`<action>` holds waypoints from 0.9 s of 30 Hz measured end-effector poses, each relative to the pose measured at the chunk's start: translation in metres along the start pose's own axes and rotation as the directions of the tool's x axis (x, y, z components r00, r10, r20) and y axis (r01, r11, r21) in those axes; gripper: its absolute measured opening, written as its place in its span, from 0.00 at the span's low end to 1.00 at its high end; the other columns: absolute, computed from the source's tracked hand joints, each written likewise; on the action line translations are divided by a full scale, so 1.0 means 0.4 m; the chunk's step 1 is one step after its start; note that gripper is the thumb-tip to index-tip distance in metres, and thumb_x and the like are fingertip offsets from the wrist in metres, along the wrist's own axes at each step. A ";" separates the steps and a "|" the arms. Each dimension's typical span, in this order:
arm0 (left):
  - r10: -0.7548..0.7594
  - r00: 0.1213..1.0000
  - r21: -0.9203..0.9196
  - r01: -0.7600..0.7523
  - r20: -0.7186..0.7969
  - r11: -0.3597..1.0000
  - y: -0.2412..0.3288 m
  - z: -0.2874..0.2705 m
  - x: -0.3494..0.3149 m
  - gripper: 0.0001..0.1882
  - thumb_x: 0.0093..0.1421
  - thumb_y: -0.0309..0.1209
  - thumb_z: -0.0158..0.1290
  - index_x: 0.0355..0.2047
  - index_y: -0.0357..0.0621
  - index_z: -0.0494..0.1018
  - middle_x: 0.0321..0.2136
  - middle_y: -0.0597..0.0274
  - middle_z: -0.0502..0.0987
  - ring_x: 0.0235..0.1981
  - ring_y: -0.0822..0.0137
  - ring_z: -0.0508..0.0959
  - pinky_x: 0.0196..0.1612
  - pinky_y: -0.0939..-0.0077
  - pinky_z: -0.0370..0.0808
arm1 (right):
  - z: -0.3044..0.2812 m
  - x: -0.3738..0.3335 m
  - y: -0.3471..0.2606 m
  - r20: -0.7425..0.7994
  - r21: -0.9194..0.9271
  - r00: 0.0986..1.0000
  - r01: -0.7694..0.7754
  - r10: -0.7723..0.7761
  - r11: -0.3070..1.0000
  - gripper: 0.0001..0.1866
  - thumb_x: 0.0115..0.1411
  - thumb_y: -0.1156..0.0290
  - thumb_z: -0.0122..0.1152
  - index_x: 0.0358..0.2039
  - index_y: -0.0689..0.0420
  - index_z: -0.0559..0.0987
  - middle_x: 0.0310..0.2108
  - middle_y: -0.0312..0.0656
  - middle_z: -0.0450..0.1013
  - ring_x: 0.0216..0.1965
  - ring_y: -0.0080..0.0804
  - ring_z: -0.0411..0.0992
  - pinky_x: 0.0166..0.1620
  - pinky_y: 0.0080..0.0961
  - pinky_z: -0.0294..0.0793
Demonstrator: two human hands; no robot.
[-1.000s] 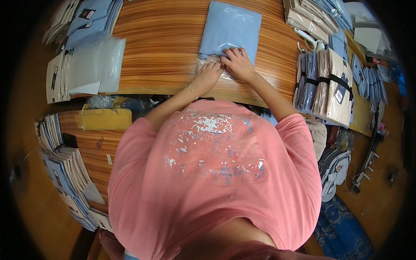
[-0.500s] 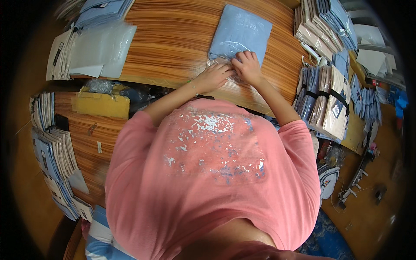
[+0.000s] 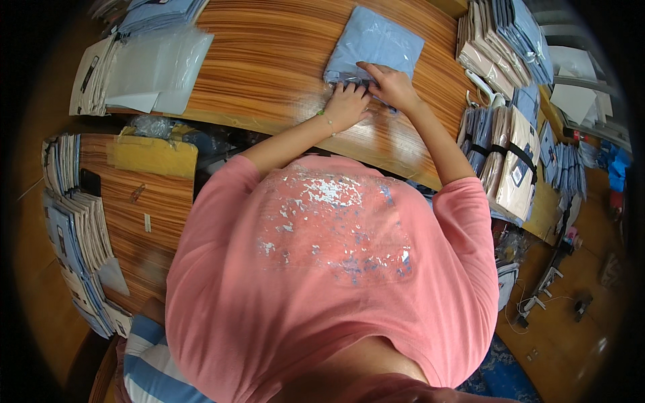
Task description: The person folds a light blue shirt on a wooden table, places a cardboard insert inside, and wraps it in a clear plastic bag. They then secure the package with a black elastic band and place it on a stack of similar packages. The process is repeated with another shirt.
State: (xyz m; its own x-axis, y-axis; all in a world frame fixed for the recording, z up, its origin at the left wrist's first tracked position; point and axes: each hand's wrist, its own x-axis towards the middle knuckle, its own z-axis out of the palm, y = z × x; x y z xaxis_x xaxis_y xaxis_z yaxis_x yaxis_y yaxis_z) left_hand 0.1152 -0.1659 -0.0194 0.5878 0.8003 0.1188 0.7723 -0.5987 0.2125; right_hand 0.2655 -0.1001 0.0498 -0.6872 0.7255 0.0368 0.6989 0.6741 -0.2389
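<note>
A folded light-blue garment in a clear plastic bag (image 3: 377, 41) lies flat on the wood-grain table, slightly turned. My left hand (image 3: 347, 107) rests at its near left corner, fingers spread and fingertips touching the near edge. On the near right part of the bag lies my right hand (image 3: 395, 87), its index finger stretched out across the plastic and the other fingers partly bent. Neither hand holds the bag off the table. A dark patch shows at the near edge between the hands, partly covered by the fingers.
To the left on the table (image 3: 269, 60) are clear plastic bags (image 3: 158, 70) beside a beige packaged stack (image 3: 91, 80). Strapped bundles of packed garments (image 3: 514, 158) and taller stacks (image 3: 487, 50) line the right. A lower side table (image 3: 144, 195) carries more garment stacks (image 3: 87, 225) and a yellow box (image 3: 153, 158).
The clear flap that stuck out toward me is no longer seen there. My left hand has shifted right and spread its fingers; my right hand has moved slightly right, index finger now extended.
</note>
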 end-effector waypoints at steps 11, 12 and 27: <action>-0.029 0.972 -0.157 0.067 0.233 0.985 0.016 -0.059 -0.147 0.36 0.55 0.49 0.50 0.59 0.45 0.56 0.58 0.48 0.55 0.61 0.49 0.53 0.55 0.45 0.58 | 0.114 -0.041 -0.019 -0.253 0.010 0.967 -0.021 0.023 1.000 0.25 0.44 0.68 0.62 0.46 0.50 0.71 0.50 0.39 0.66 0.54 0.37 0.62 0.54 0.38 0.62; -0.017 0.967 -0.208 0.072 0.254 0.975 0.008 -0.074 -0.161 0.35 0.55 0.49 0.50 0.58 0.44 0.57 0.58 0.48 0.56 0.60 0.49 0.55 0.56 0.47 0.58 | 0.108 -0.043 -0.032 -0.305 -0.016 0.952 -0.021 0.015 1.000 0.24 0.44 0.68 0.62 0.45 0.51 0.72 0.49 0.39 0.67 0.53 0.38 0.63 0.54 0.40 0.61; 0.634 0.772 -0.125 -0.625 0.051 0.771 -0.105 -0.030 0.226 0.23 0.59 0.41 0.47 0.55 0.56 0.64 0.59 0.61 0.59 0.61 0.61 0.56 0.62 0.53 0.50 | 0.200 -0.108 -0.222 -0.305 0.129 0.901 -0.282 0.309 0.951 0.06 0.49 0.75 0.53 0.29 0.58 0.75 0.31 0.42 0.69 0.39 0.38 0.67 0.41 0.36 0.67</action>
State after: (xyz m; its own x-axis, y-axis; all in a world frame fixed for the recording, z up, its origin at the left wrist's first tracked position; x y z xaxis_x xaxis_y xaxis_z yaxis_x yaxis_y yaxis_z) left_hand 0.1329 -0.0680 -0.0058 0.9555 0.2362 0.1767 0.1977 -0.9573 0.2107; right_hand 0.2172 -0.2021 -0.0081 -0.3426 0.9042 0.2552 0.8328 0.4180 -0.3629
